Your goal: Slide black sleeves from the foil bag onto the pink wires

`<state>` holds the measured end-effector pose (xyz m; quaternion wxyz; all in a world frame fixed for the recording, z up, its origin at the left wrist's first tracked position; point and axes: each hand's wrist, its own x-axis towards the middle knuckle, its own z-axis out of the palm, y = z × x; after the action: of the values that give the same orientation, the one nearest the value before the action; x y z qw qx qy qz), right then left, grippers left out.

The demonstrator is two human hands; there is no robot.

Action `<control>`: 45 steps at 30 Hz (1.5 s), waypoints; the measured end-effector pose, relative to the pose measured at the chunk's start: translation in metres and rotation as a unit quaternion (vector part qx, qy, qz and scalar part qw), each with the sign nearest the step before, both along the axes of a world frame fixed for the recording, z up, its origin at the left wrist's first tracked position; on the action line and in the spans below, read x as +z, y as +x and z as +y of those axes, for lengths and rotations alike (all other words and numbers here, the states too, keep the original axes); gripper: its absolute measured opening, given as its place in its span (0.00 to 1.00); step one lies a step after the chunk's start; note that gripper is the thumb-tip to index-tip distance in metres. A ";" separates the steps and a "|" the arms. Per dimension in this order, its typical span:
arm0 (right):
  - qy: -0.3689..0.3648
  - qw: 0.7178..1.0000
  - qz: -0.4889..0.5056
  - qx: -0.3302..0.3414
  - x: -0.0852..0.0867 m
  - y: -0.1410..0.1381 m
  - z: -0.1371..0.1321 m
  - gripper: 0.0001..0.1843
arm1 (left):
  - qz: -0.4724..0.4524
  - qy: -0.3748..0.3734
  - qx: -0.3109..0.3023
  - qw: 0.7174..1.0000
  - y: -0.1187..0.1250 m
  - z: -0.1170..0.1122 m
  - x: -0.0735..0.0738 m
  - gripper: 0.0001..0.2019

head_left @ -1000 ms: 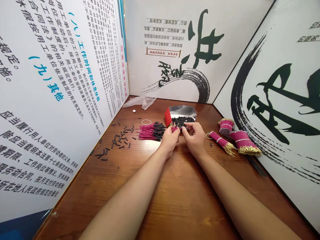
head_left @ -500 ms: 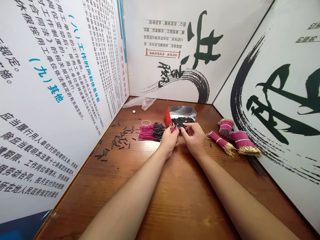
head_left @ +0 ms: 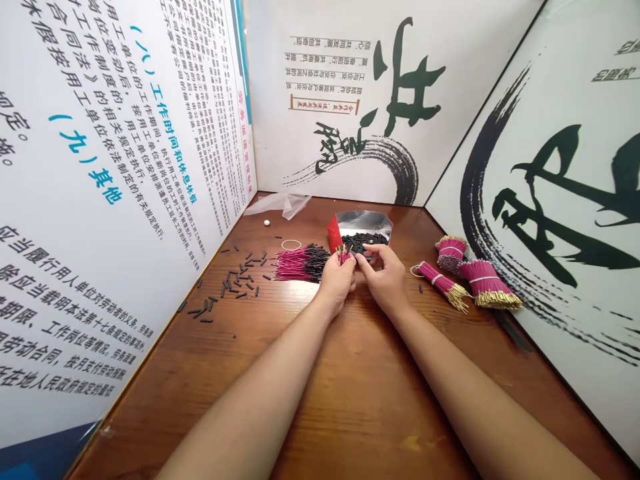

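The left hand [head_left: 338,279] grips a small bunch of wires [head_left: 343,253], their metal tips poking up above the thumb. The right hand [head_left: 389,279] is just beside it, thumb and forefinger narrow; I cannot tell whether a piece sits between them. Behind both hands, on the far part of the tabletop [head_left: 350,387], stands a red box [head_left: 333,233] holding black tubes [head_left: 369,240]. Left of the left hand lies a pile of pink wires [head_left: 295,264] with black ends, and farther left, scattered loose tubes [head_left: 242,279]. On the right lie 3 tied bundles [head_left: 490,283].
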<state>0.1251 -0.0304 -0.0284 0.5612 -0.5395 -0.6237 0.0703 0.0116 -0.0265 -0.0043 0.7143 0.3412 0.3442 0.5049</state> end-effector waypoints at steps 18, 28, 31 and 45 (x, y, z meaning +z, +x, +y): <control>-0.033 0.988 -0.107 -0.105 0.002 0.008 0.002 0.17 | -0.023 0.004 0.001 1.000 -0.001 0.000 0.000 0.09; -0.208 0.914 -0.334 -0.097 0.005 -0.002 -0.006 0.17 | -0.029 -0.001 0.004 1.000 -0.001 -0.002 0.002 0.11; -0.218 0.915 -0.326 -0.089 0.007 -0.001 -0.006 0.18 | -0.028 0.001 0.001 1.000 -0.001 -0.002 0.002 0.11; -0.138 0.960 -0.220 -0.105 0.003 0.002 0.000 0.21 | -0.022 0.004 0.002 1.000 -0.002 -0.002 0.003 0.09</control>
<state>0.1266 -0.0305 -0.0257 0.3347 -0.6763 -0.6557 -0.0240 0.0098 -0.0284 -0.0017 0.7194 0.3318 0.3267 0.5153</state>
